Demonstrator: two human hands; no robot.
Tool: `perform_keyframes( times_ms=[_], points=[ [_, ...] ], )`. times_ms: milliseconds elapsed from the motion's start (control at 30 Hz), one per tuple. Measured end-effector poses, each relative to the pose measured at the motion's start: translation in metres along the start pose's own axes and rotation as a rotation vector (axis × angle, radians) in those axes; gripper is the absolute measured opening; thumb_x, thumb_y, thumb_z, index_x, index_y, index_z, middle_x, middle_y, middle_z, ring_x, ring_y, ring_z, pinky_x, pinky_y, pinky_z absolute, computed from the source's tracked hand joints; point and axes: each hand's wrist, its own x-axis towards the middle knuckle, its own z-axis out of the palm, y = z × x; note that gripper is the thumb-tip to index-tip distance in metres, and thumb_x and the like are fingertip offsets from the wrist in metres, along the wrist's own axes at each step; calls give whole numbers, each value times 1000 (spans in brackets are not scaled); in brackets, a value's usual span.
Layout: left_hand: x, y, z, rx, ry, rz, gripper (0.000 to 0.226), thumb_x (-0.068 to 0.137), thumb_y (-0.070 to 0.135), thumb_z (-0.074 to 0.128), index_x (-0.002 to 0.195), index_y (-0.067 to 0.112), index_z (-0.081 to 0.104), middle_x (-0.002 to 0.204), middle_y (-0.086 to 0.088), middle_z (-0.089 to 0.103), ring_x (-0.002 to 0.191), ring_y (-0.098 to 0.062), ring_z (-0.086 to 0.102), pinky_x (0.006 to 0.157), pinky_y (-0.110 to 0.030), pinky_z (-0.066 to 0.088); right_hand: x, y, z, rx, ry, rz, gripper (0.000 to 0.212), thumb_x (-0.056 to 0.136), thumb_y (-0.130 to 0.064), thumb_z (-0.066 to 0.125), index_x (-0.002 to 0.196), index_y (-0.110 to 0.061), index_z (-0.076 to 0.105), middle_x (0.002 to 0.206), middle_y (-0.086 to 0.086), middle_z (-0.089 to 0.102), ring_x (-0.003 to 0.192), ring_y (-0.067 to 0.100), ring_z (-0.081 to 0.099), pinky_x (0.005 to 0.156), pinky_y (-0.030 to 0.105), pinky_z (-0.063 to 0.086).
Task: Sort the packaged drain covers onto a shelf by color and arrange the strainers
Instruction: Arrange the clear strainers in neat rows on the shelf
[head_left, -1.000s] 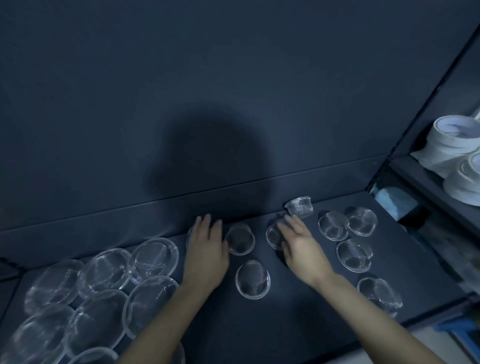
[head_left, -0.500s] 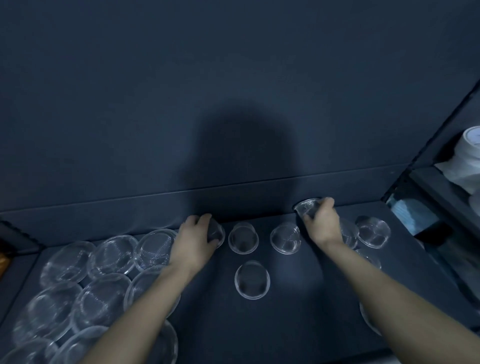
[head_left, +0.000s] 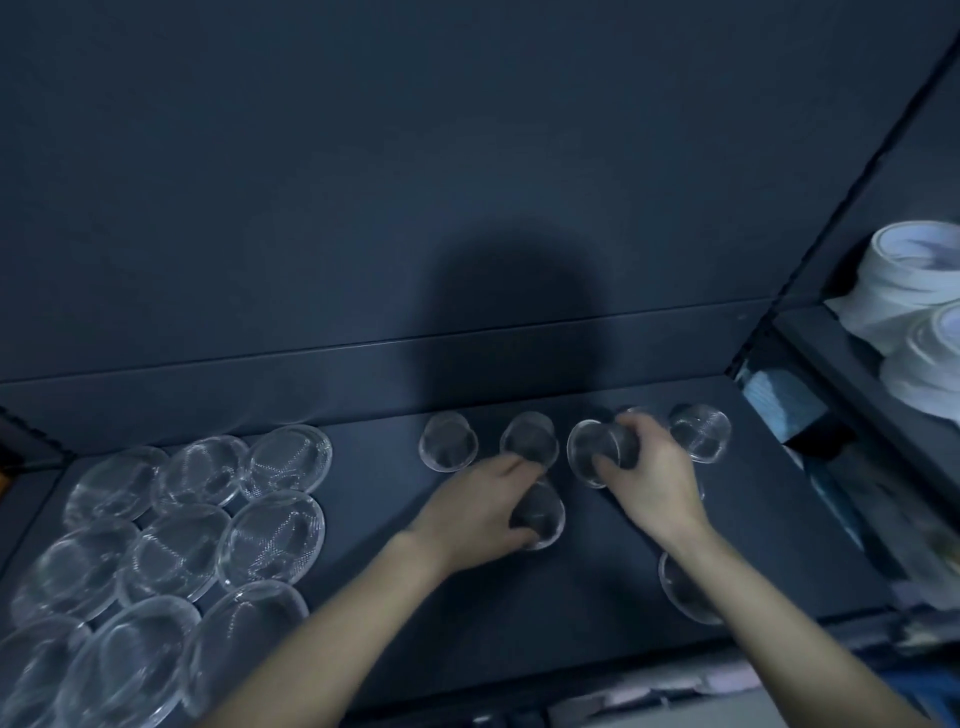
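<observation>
Across the lower left of the frame, wide clear strainers (head_left: 270, 535) lie overlapping on a dark shelf (head_left: 363, 597). Low on the right, a lone strainer (head_left: 685, 592) shows beneath the right forearm. At centre, the left hand (head_left: 478, 499) curls fingers and thumb round a small cup strainer (head_left: 543, 514). Just beside it, the right hand (head_left: 649, 478) clasps a tipped cup strainer (head_left: 592, 454), its rim facing left. Behind them, more small strainers (head_left: 448, 441) line the back. White tape rolls (head_left: 914, 275) sit at upper right.

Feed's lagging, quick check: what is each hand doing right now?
Left hand: closed, fingers and thumb curled round the front small strainer.
Right hand: closed, gripping the tilted small strainer.
</observation>
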Motion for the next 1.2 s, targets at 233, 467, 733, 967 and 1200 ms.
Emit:
perform_keyframes(
  times_ms=[233, 467, 733, 967, 1200],
  points=[
    [16, 1, 19, 154, -58, 19, 63, 80, 44, 62, 134, 19, 41, 134, 0, 43, 123, -20, 40, 101, -34, 38, -7, 16, -8, -75, -79, -78, 52, 75, -15, 70, 125, -13, 55, 125, 1, 58, 115, 21, 52, 93, 25, 38],
    [42, -4, 11, 283, -10, 33, 72, 92, 60, 36, 150, 24, 16, 160, 3, 0, 146, -16, -10, 119, -33, -5, -3, 21, -8, -160, -137, -89, 53, 78, -19, 67, 128, -18, 52, 126, -1, 55, 116, 20, 48, 83, 21, 33],
    [49, -14, 21, 304, 6, -123, 71, 93, 63, 27, 151, 25, 9, 160, 5, -6, 146, -13, -12, 119, -34, -7, 15, 23, 2, -182, -172, -150, 54, 76, -16, 65, 128, -16, 52, 126, 4, 53, 118, 24, 46, 94, 26, 37],
    [55, -20, 20, 284, 2, -116, 73, 93, 63, 27, 151, 24, 6, 160, 5, -6, 145, -12, -12, 119, -33, -6, 34, 19, 16, -284, -227, -214, 53, 78, -16, 62, 130, -12, 50, 129, 8, 53, 120, 29, 45, 103, 31, 35],
    [52, -21, 19, 252, 8, -128, 80, 92, 63, 28, 151, 18, -1, 159, 6, -6, 145, -9, -12, 119, -30, -7, 53, 5, 21, -421, -270, -250, 53, 86, -22, 57, 136, -11, 44, 134, 11, 49, 118, 32, 43, 102, 33, 33]
  ],
)
